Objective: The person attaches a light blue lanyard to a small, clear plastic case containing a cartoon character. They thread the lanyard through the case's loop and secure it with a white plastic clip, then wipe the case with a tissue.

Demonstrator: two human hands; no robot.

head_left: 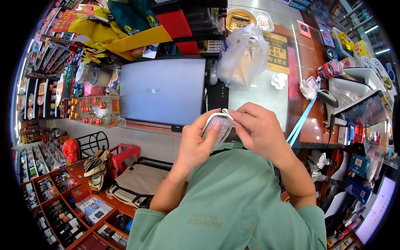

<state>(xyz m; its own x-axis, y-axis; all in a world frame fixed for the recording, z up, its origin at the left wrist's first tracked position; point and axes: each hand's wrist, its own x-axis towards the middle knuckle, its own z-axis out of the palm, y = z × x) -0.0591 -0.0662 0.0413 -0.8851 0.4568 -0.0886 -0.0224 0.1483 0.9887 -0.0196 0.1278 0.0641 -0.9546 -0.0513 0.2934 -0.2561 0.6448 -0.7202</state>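
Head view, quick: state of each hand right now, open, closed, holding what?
Left hand: closed, holding the clear, white-rimmed pouch.
Right hand: closed, pinching the white band at the pouch's upper edge.

Small see-through pouch-like case (pixel 225 127) with rounded white rim is held up, tilted, clear of table; white loop (pixel 225 111) at top is pinched; contents blurred.

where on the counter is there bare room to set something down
The pale mat has bare room between the plastic bag, crumpled tissue and right hand; the brown counter has some between the blue strap and scanner. It is crowded around the dark screen.
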